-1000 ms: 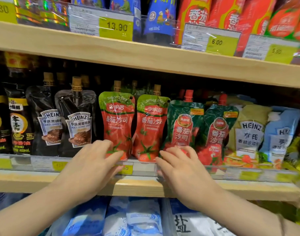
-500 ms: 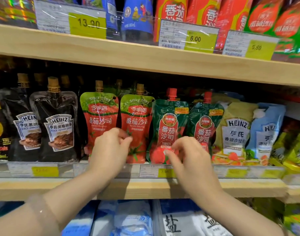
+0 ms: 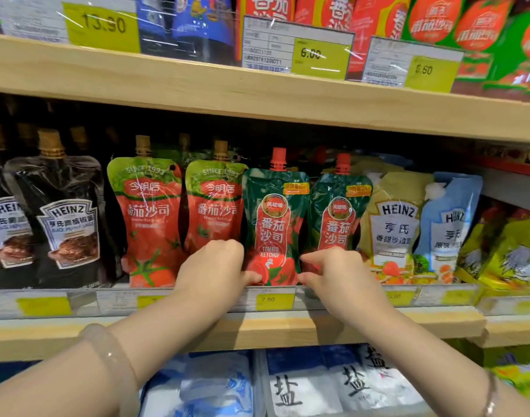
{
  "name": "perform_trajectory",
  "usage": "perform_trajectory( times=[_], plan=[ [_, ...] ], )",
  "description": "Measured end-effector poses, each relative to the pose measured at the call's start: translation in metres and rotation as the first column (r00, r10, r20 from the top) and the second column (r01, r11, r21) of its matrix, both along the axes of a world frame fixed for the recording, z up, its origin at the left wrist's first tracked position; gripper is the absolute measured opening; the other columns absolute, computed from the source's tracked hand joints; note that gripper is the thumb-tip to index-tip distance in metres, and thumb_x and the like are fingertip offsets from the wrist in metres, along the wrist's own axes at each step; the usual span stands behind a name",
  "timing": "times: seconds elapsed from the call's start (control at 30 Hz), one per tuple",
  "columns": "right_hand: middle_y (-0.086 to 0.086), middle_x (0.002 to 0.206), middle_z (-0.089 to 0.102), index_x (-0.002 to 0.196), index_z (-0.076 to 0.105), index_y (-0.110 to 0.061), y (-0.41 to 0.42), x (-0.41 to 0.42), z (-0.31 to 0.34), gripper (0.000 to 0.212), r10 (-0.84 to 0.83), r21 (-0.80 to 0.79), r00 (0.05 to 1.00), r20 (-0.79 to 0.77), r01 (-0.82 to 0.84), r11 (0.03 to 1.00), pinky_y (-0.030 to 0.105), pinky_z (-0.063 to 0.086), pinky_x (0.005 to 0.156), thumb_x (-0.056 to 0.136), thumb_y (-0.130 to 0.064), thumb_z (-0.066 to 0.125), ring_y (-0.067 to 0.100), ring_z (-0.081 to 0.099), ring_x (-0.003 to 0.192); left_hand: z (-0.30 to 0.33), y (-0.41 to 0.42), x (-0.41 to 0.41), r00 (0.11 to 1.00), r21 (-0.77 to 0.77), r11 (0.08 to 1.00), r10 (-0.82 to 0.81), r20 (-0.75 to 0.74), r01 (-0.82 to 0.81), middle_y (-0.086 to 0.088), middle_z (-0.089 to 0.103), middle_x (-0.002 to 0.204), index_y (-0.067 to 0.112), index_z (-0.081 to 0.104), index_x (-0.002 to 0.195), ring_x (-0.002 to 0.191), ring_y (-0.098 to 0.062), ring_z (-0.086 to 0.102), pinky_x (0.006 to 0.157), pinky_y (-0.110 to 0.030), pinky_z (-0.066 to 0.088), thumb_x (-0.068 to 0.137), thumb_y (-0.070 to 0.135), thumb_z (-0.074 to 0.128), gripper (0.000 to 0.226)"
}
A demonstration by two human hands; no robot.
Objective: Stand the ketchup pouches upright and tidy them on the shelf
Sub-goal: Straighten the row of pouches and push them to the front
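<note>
Both hands have shifted rightward along the shelf since the earlier frames, leaving the red-and-green pouches and closing on the dark green pouch [image 3: 272,224], which serves as the landmark from here on.

Nearest the camera, below that pouch, lie white salt bags [image 3: 342,383] on the lower tier. Above them runs the wooden shelf edge [image 3: 275,326] with its price strip [image 3: 274,299], directly under the pouch's base.

The left hand [image 3: 211,273] sits at the pouch's lower left corner, fingers curled together, thumb and forefinger pinching the bottom edge. The right hand [image 3: 337,275] mirrors it at the lower right corner, fingers bent and pinching that seam likewise. Both grips look light.

The pouch itself stands on the shelf front, roughly upright, red cap [image 3: 278,159] on top. Just right of it stands a second dark green pouch [image 3: 337,218], touching it and leaning slightly. Just left stand two red-and-green ketchup pouches [image 3: 179,218], upright. Further left are black Heinz pouches [image 3: 68,218]; further right, pale Heinz dressing pouches [image 3: 396,224].

My judgement on handling: such a pouch is soft, pliable and moderately heavy with paste, its film glossy and apt to slip. Squeezing the belly would only bulge it. Holding the stiffer bottom gusset corners, as now, should let the base be spread flat so it stands; the rigid spout is the other sound hold for steadying the top.
</note>
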State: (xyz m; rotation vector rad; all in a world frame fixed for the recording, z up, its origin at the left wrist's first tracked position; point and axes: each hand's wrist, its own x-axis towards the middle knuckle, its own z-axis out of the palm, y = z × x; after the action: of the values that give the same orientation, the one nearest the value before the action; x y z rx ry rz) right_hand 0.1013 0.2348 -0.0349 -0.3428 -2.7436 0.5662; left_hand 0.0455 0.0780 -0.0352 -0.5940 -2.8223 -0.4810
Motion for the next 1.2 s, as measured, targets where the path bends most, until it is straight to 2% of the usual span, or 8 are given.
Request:
perform_trajectory(
  times=[0.13, 0.23, 0.33, 0.47, 0.8, 0.97, 1.07, 1.2],
  plan=[
    [0.005, 0.118, 0.068, 0.120, 0.061, -0.026, -0.002, -0.004, 0.010, 0.037, 0.007, 0.043, 1.000, -0.013, -0.006, 0.999, 0.040, 0.055, 0.087, 0.083, -0.032, 0.064, 0.026, 0.063, 0.107, 0.002, 0.005, 0.000, 0.998, 0.065, 0.996, 0.057, -0.038, -0.055, -0.004, 0.062, 0.077, 0.008, 0.050, 0.093, 0.072, -0.024, 0.060, 0.064, -0.038, 0.054, 0.067, 0.055, 0.068, 0.056],
    [0.001, 0.090, 0.068, 0.096, 0.060, -0.024, 0.005, 0.006, 0.016, 0.012, 0.005, 0.137, 0.985, -0.174, 0.019, 0.990, 0.032, 0.052, 0.067, 0.087, -0.032, 0.057, 0.026, 0.064, 0.089, 0.004, 0.008, -0.001, 0.998, 0.187, 0.981, 0.060, -0.030, -0.054, -0.001, 0.049, 0.056, 0.009, 0.043, 0.075, 0.052, -0.020, 0.051, 0.051, -0.036, 0.048, 0.062, 0.063, 0.063, 0.059],
    [-0.006, 0.077, 0.050, 0.085, 0.042, -0.022, 0.017, 0.020, 0.010, 0.026, -0.087, 0.075, 0.949, -0.302, 0.115, 0.991, 0.028, 0.039, 0.054, 0.083, -0.041, 0.059, 0.020, 0.055, 0.077, 0.004, 0.012, -0.001, 0.997, 0.228, 0.972, 0.070, -0.044, -0.058, 0.001, 0.044, 0.050, 0.014, 0.032, 0.067, 0.044, -0.018, 0.044, 0.043, -0.031, 0.040, 0.062, 0.063, 0.064, 0.059],
    [0.001, 0.106, 0.053, 0.109, 0.044, -0.015, 0.030, 0.020, -0.002, 0.057, -0.240, -0.061, 0.945, -0.223, 0.232, 0.971, 0.033, 0.046, 0.076, 0.073, -0.054, 0.065, 0.022, 0.055, 0.098, 0.000, 0.024, -0.002, 0.998, 0.244, 0.969, 0.058, -0.038, -0.047, 0.004, 0.046, 0.058, 0.012, 0.033, 0.080, 0.057, -0.024, 0.053, 0.051, -0.032, 0.046, 0.059, 0.064, 0.067, 0.065],
    [0.002, 0.088, 0.048, 0.094, 0.054, -0.011, 0.030, -0.002, 0.003, 0.057, -0.235, -0.043, 0.966, -0.105, 0.231, 0.972, 0.033, 0.043, 0.065, 0.063, -0.055, 0.072, 0.030, 0.060, 0.094, -0.008, 0.033, 0.000, 0.992, 0.236, 0.964, 0.128, 0.001, -0.124, 0.001, 0.053, 0.072, 0.014, 0.040, 0.085, 0.080, -0.028, 0.065, 0.060, -0.034, 0.051, 0.058, 0.064, 0.069, 0.064],
    [0.005, 0.082, 0.065, 0.083, 0.057, -0.011, 0.041, -0.005, -0.001, 0.049, -0.196, -0.062, 0.971, -0.138, 0.189, 0.980, 0.033, 0.051, 0.060, 0.061, -0.051, 0.076, 0.025, 0.064, 0.080, -0.012, 0.039, -0.003, 0.988, 0.229, 0.963, 0.151, -0.019, -0.142, -0.006, 0.065, 0.085, 0.014, 0.039, 0.087, 0.085, -0.030, 0.066, 0.064, -0.037, 0.054, 0.059, 0.064, 0.068, 0.065],
    [-0.001, 0.066, 0.054, 0.068, 0.048, -0.015, 0.047, -0.005, 0.005, 0.044, -0.179, -0.182, 0.977, -0.116, 0.156, 0.971, 0.027, 0.036, 0.045, 0.060, -0.044, 0.081, 0.014, 0.051, 0.059, -0.011, 0.039, -0.005, 0.990, 0.214, 0.968, 0.137, -0.010, -0.132, -0.004, 0.061, 0.080, 0.014, 0.038, 0.086, 0.082, -0.029, 0.065, 0.064, -0.038, 0.055, 0.060, 0.065, 0.067, 0.064],
    [0.010, 0.060, 0.064, 0.079, 0.065, 0.000, 0.052, -0.012, 0.013, 0.045, -0.104, -0.498, 0.989, -0.104, 0.038, 0.866, 0.022, 0.036, 0.040, 0.059, -0.036, 0.084, 0.015, 0.050, 0.044, -0.011, 0.037, -0.006, 0.992, 0.216, 0.969, 0.122, 0.004, -0.120, 0.004, 0.050, 0.066, 0.015, 0.038, 0.086, 0.072, -0.026, 0.061, 0.059, -0.035, 0.052, 0.059, 0.066, 0.067, 0.064]
  ],
)
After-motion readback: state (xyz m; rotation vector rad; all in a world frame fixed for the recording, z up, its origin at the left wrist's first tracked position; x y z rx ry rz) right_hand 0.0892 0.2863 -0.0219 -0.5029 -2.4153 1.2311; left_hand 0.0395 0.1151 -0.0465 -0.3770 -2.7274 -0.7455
